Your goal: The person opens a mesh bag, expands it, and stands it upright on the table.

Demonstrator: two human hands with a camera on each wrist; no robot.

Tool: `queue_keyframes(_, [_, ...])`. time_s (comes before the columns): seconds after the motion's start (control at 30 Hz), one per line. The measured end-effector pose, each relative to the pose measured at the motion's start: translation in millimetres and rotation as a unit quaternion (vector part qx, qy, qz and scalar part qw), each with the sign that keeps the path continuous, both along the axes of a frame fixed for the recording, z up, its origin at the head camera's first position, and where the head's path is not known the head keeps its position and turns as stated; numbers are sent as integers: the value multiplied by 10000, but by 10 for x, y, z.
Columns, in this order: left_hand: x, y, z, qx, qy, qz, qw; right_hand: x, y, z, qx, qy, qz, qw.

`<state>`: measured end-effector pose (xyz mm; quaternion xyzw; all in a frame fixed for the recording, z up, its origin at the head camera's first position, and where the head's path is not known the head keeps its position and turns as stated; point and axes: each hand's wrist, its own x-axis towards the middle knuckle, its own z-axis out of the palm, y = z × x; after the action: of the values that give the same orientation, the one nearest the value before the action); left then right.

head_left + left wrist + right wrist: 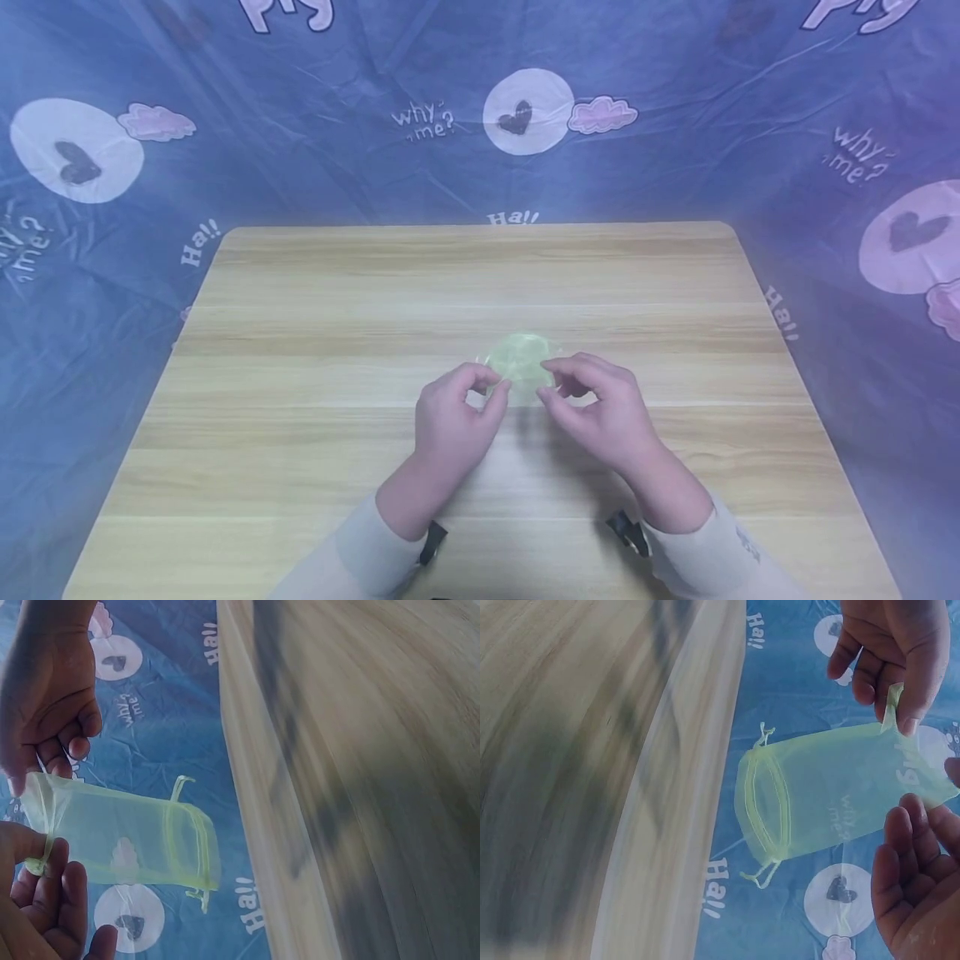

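A sheer pale-green drawstring pouch [517,354] is held above the table between my two hands. In the left wrist view the pouch [124,825] spreads out flat, its drawstring band and string loops at the end away from the hands. My left hand [457,412] pinches one corner between thumb and forefinger; the right wrist view shows a bit of folded fabric poking past that left hand [904,652]. My right hand [603,408] has the opposite corner between thumb and fingers, a light hold partly cut off in the right wrist view.
Below the hands lies a light wood-grain table [315,333]. A blue printed cloth [337,133] with white circles and lettering surrounds it at the back and both sides. Dark straps [628,533] sit by the pale sleeves [705,546].
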<state>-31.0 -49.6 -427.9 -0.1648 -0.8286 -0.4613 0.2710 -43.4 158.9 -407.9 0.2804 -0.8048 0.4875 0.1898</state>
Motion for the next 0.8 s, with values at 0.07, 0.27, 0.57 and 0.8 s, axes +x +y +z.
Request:
queue_keyframes(0.07, [-12, -3, -17, -96, 209, -17, 9997, 6, -5, 4, 93, -32, -102, 9999])
queue_keyframes(0.27, [-34, 3, -33, -327, 517, -22, 9981, 24, -47, 19, 449, -192, -577, 9971])
queue_keyframes(0.57, [-31, 13, -99, -567, 334, 76, 9978, 67, -109, -6, 594, -388, -877, 9936])
queue_keyframes(0.8, [23, 28, -117, -664, -390, 64, 9970, 86, -113, -59, 689, -476, -1079, 9906])
